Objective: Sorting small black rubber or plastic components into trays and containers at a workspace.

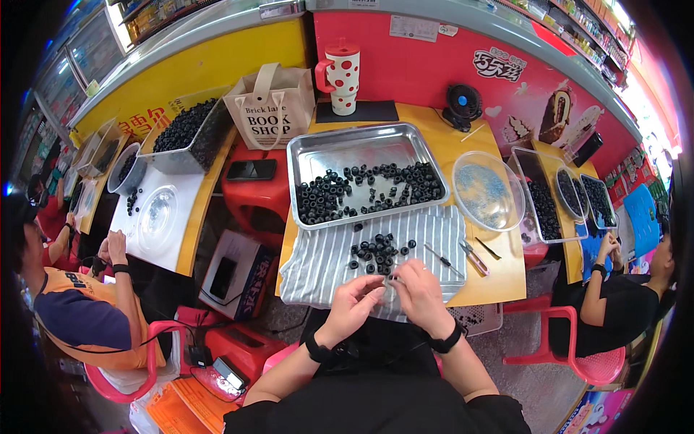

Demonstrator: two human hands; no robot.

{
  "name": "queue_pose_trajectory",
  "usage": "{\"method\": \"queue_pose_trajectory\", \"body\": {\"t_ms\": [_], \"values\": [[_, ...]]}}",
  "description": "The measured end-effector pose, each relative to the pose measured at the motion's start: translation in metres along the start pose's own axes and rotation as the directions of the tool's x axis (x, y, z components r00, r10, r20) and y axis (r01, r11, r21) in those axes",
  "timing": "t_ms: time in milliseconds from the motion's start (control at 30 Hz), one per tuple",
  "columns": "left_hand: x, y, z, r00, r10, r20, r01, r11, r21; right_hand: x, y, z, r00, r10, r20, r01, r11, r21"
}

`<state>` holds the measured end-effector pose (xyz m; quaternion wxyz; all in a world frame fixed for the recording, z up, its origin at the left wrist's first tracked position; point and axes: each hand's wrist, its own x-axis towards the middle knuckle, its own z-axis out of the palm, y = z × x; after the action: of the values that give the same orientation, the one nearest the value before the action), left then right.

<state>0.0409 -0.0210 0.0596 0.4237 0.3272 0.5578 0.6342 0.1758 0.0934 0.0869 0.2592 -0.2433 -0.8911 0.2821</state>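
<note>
My left hand (352, 305) and my right hand (422, 298) meet at the near edge of a grey-and-white striped cloth (318, 267). The fingers of both are pinched together around something small that they mostly hide; its kind cannot be made out. Just beyond my fingertips lies a loose pile of small black ring-shaped pieces (379, 252). Behind it a shallow metal tray (347, 145) holds many more such pieces, gathered toward its near side. Right of my right hand, a thin dark pointed tool (442, 260) rests on the cloth.
On the yellow table lie a pale-handled tool (475, 260), dark tweezers (489, 249) and a clear bowl (461, 206) with bluish bits. A spotted tumbler (342, 79), small fan (463, 105) and tote bag (271, 108) stand behind. People work at tables on both sides.
</note>
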Motion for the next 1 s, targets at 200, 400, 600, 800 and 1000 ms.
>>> {"method": "queue_pose_trajectory", "body": {"t_ms": [200, 400, 600, 800, 1000], "values": [[0.003, -0.018, -0.011, 0.962, -0.109, 0.252, 0.174, 0.951, -0.256, -0.014, -0.011, 0.006, 0.990, -0.137, -0.043, 0.140, 0.987, 0.073], [0.006, -0.013, -0.006, 0.957, -0.131, 0.260, 0.206, 0.935, -0.288, -0.013, -0.001, -0.012, 0.998, 0.060, 0.020, -0.063, 0.953, 0.297], [0.007, -0.014, -0.010, 0.969, -0.178, 0.170, 0.220, 0.934, -0.281, 0.007, 0.051, -0.057, 0.981, 0.050, -0.185, -0.052, 0.999, -0.006], [0.009, -0.020, -0.004, 0.993, -0.034, 0.117, 0.047, 0.993, -0.110, 0.029, 0.139, -0.118, 0.944, 0.105, -0.311, -0.191, 0.947, -0.259], [0.022, -0.001, 0.019, 0.879, 0.400, 0.258, -0.467, 0.623, 0.627, 0.043, 0.172, -0.118, 0.984, 0.176, -0.034, -0.179, 0.954, -0.239]]}}
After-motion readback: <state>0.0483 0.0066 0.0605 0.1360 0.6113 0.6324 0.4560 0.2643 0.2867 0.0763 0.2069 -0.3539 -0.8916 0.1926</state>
